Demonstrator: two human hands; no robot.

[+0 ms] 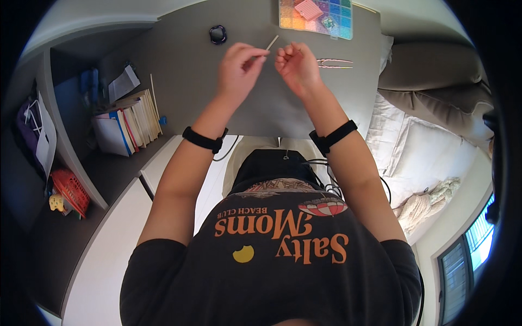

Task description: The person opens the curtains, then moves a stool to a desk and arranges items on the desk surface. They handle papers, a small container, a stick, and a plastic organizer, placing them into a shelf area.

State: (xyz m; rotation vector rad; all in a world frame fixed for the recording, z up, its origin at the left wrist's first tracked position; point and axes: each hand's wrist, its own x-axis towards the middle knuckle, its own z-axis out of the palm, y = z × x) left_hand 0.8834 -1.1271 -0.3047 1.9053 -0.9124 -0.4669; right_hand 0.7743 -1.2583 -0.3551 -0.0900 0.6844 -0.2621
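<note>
My left hand (pixel 241 71) is over the grey tabletop (pixel 261 106), thumb and forefinger pinched on a thin pale stick (pixel 272 42) that slants up to the right. Just right of it, my right hand (pixel 297 67) is raised with curled fingers and the palm side showing; whether it holds anything small cannot be told. Pink tweezers (pixel 336 61) lie to the right of my right hand, partly behind it. A clear compartment box of colourful beads (pixel 316 27) stands at the far edge, with a pink ridged block (pixel 308 10) and a small clear container (pixel 328 23) on top.
A small dark round-cornered object (pixel 218 35) lies beyond my left hand. At the left, a shelf holds books (pixel 130 122) and a red plastic basket (pixel 71 191). A grey cushion (pixel 428 65) and pale bedding (pixel 408 134) are at the right. Black cables (pixel 332 175) hang near my lap.
</note>
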